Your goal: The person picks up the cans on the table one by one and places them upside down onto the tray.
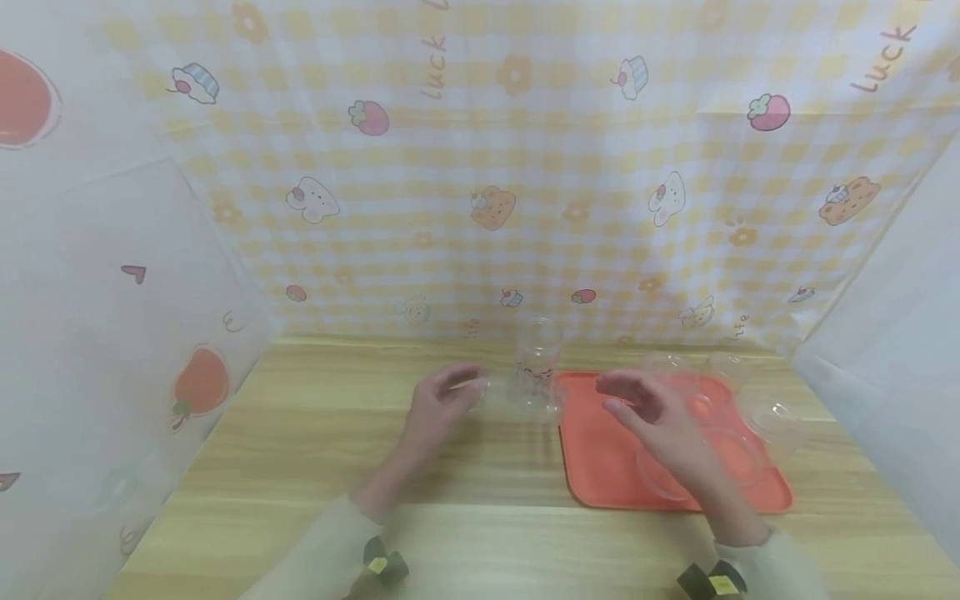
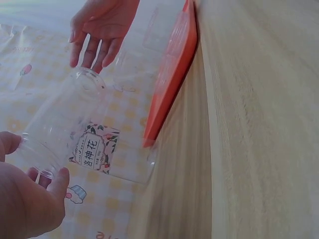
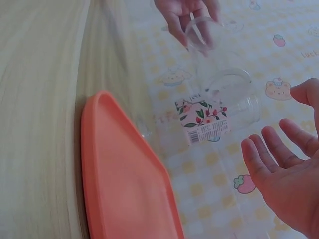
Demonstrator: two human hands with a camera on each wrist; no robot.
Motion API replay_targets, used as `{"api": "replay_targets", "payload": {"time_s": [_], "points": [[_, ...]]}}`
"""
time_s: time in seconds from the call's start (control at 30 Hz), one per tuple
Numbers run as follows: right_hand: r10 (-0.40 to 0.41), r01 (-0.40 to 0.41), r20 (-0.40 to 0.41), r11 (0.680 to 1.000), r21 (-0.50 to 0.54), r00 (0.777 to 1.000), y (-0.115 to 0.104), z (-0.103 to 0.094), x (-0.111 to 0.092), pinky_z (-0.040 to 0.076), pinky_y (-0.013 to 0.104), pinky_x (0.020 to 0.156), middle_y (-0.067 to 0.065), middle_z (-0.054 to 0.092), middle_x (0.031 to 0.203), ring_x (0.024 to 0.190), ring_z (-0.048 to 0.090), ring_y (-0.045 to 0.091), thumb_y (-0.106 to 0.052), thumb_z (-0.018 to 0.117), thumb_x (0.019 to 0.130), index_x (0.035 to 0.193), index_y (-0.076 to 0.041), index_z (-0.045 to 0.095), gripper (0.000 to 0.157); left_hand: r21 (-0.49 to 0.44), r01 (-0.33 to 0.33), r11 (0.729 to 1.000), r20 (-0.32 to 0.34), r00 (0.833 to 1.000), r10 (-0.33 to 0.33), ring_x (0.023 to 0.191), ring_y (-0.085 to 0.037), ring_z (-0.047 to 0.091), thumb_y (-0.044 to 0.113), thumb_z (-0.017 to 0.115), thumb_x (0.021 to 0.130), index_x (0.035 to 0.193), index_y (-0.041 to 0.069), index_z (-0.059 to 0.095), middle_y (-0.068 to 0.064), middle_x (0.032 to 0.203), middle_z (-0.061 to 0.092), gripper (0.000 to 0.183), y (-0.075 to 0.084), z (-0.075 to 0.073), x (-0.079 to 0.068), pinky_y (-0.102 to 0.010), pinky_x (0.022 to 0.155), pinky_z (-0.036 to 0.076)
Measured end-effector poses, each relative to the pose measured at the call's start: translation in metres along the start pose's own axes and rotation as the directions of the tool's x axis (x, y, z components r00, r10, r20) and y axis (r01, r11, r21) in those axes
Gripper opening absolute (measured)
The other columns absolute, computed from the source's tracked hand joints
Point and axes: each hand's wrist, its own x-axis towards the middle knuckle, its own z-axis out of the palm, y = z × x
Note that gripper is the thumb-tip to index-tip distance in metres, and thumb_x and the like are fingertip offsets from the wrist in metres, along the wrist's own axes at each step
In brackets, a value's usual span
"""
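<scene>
A clear plastic cup (image 2: 60, 117) lies sideways in the air, its one end pinched by my left hand (image 1: 444, 404) between thumb and fingers. Behind the cup, a clear jar (image 1: 540, 340) stands upright on the table. Its floral label (image 2: 97, 148) with Chinese characters shows in the left wrist view. My right hand (image 3: 291, 169) has its fingers spread and relaxed, apart from the cup's other end and holding nothing. In the head view it hovers above the orange tray (image 1: 596, 467).
Several clear containers stand on and around the tray, among them a round one (image 1: 772, 417) at its right edge. A wooden table (image 1: 315, 467) lies beneath. Checked cloth (image 1: 420, 167) hangs behind, and white sheets (image 1: 892, 333) flank the sides.
</scene>
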Motion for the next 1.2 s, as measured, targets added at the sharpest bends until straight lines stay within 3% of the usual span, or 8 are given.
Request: {"api": "replay_targets", "payload": {"time_s": [0.6,0.83,1.0,1.2], "points": [[0.01,-0.007,-0.041,0.997,0.07,0.999,0.009,0.016,0.002,0.053,0.03,0.097,0.013,0.064,0.127,0.121,0.059,0.025,0.008,0.065,0.095,0.131,0.007,0.056,0.037,0.007,-0.001,1.0,-0.001,1.0,0.001,0.116,-0.027,0.063,0.024,0.073,0.096,0.129,0.007,0.064,-0.016,0.131,0.063,0.038,-0.004,0.011,-0.003,-0.036,0.098,0.053],[0.043,-0.04,-0.021,0.992,0.118,0.999,0.012,0.021,0.002,0.053,0.031,0.097,0.025,0.059,0.129,0.123,0.057,0.029,0.008,0.065,0.095,0.132,0.01,0.053,0.039,-0.017,0.004,1.0,-0.008,1.0,-0.004,0.115,-0.028,0.063,0.023,0.072,0.096,0.128,0.006,0.064,-0.019,0.133,0.061,0.037,-0.007,0.016,-0.005,-0.036,0.098,0.053],[0.075,-0.075,0.004,0.988,0.135,0.997,0.013,0.024,0.002,0.053,0.032,0.098,0.015,0.06,0.132,0.126,0.055,0.028,0.007,0.065,0.095,0.134,0.009,0.05,0.042,-0.017,0.029,0.999,-0.017,0.999,-0.029,0.116,-0.027,0.062,0.025,0.073,0.095,0.128,0.007,0.064,-0.017,0.133,0.061,0.038,-0.009,0.018,-0.006,-0.036,0.098,0.053],[0.088,-0.09,0.016,0.989,0.117,0.996,0.014,0.027,0.004,0.052,0.033,0.099,0.016,0.057,0.136,0.129,0.05,0.039,0.007,0.067,0.094,0.137,0.006,0.049,0.046,-0.027,0.049,0.998,-0.025,0.998,-0.049,0.116,-0.026,0.062,0.02,0.073,0.095,0.129,0.004,0.063,-0.013,0.131,0.063,0.039,-0.007,0.022,-0.007,-0.035,0.098,0.053]]}}
